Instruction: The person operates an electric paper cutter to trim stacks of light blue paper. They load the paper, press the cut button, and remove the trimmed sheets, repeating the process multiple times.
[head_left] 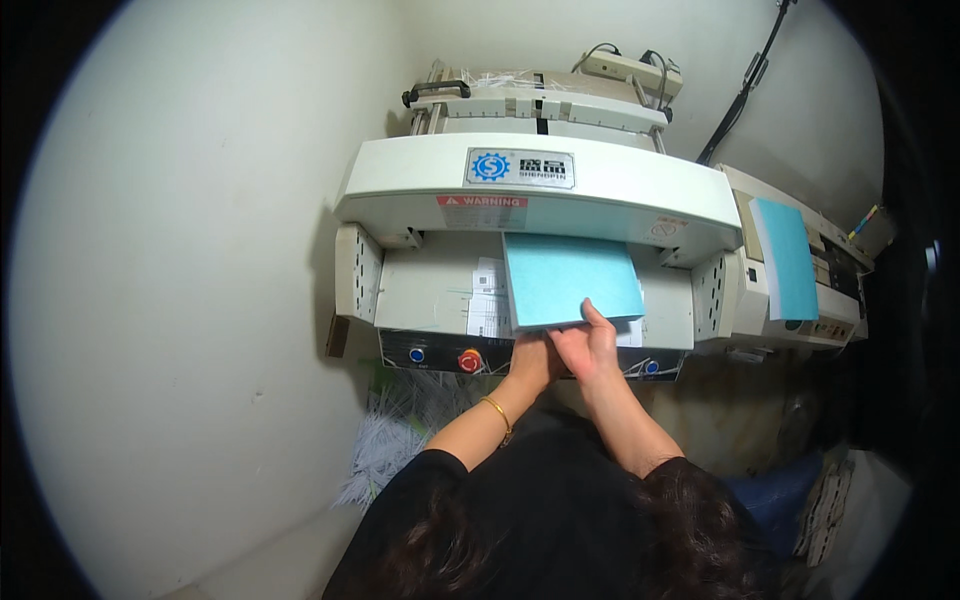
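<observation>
A thick book with a light blue cover lies on the bed of a white paper cutter, its far edge under the machine's front cover. My right hand grips the near edge, thumb on top and the other fingers mostly hidden. Close beside it, my left hand is at the same edge, its fingers hidden by the book and the right hand. Printed white sheets show beside and partly beneath the book.
A second blue-covered stack rests on a beige machine at the right. Along the cutter's front panel are a red knob and blue buttons. Shredded paper strips are heaped below, near the left wall.
</observation>
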